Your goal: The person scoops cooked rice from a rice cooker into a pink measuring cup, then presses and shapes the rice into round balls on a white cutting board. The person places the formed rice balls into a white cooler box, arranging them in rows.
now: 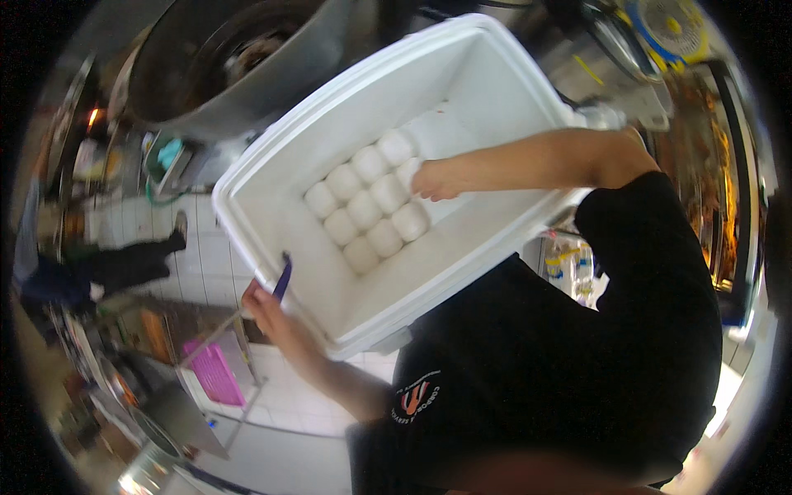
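A deep white plastic tub [396,334] fills the space before me, tilted across the view. On its floor, white dough balls [365,209] sit packed in rows toward the left end. My right hand [435,180] reaches into the tub, its fingers curled against a dough ball [407,171] at the right side of the group; the hand hides part of that ball. Over at the tub's left end, my left hand [265,307] grips the rim. A narrow dark purple object [283,279] crosses the rim by its fingers; I cannot tell whether the hand holds it.
Beyond the tub stands a large round metal vessel [297,80]. A pink plastic basket [216,373] sits low on the left near a metal rack. Another person's dark-trousered legs [133,269] show on the white tiled floor [204,247]. At upper right is a yellow-and-blue fan-like object [671,28].
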{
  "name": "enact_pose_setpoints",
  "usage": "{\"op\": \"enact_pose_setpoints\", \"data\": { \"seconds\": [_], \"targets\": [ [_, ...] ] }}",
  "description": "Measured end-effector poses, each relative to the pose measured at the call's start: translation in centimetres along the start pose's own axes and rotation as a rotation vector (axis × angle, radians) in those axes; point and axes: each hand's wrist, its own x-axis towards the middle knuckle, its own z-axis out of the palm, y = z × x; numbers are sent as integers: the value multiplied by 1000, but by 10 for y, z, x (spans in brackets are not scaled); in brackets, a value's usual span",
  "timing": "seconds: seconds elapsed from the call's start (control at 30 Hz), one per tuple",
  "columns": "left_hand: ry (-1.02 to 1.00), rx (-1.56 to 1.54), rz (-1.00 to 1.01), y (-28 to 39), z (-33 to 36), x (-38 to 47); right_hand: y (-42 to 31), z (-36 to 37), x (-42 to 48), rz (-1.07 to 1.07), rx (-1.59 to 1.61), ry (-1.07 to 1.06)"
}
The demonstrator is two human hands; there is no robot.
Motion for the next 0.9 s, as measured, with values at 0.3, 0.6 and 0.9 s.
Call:
{"op": "enact_pose_setpoints", "data": {
  "seconds": [0.3,0.6,0.9],
  "targets": [
    [15,-351,-241,24,4,1,-30,-135,-386,-1516,206,168],
    [41,-125,-167,18,6,0,350,-343,-136,-406,787,1047],
    [63,-48,-126,18,0,-7,341,-312,-71,-403,901,726]
  ]
}}
